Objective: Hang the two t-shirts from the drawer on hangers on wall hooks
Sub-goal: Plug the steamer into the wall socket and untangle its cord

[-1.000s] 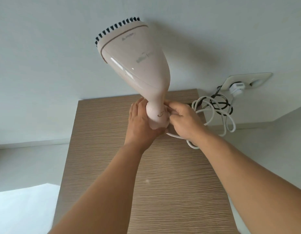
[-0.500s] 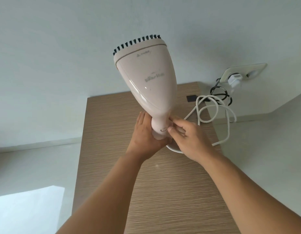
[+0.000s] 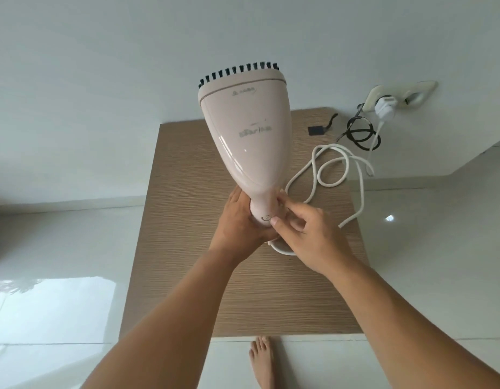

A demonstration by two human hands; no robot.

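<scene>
A pale pink handheld garment steamer [image 3: 247, 136] with black bristles at its head stands upright over a wooden cabinet top [image 3: 187, 178]. My left hand [image 3: 237, 223] wraps around its narrow handle from the left. My right hand [image 3: 305, 234] touches the handle from the right, with thumb and forefinger pinched near a round button. No t-shirt, hanger or wall hook is in view.
The steamer's white cord [image 3: 335, 175] loops over the cabinet top and runs to a white plug [image 3: 386, 108] in a wall socket [image 3: 403, 94]. A coiled black cable [image 3: 361, 133] and a small black block [image 3: 316, 130] lie near the back edge. A bare foot [image 3: 261, 360] stands on glossy white floor tiles.
The view has tilted down, so the steamer and cabinet sit lower and the floor and foot appear. My right hand's fingers have loosened from a full grip into a pinch at the handle.
</scene>
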